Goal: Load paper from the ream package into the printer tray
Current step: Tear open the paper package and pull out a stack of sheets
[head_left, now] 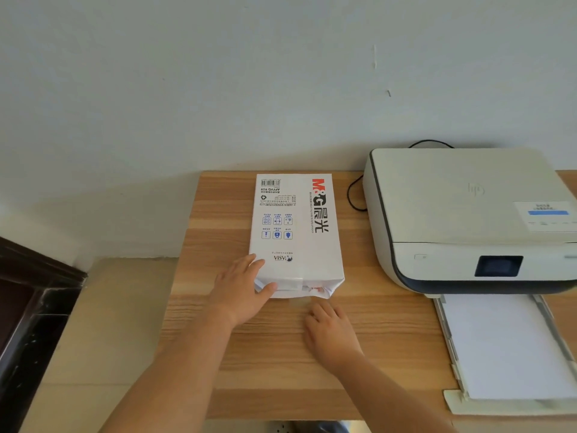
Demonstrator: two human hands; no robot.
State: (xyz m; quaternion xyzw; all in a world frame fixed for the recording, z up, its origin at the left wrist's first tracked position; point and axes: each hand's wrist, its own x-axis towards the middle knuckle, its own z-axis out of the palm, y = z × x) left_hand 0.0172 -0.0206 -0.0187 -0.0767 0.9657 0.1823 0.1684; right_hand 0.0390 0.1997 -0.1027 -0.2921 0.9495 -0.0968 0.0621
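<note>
Both forearms reach up-frame: left hand [242,290] cups the ream package [296,232] at its opened near-left corner; right hand [331,331], open and empty, rests just below. Package runs lengthwise away, mid-frame; printer tray [449,332] lower right.

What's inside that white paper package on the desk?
The ream package is torn open at its near end, where the left hand holds it. Only edges of white sheets show in the opening; the wrapper covers the rest, so how much paper remains cannot be seen.
</note>
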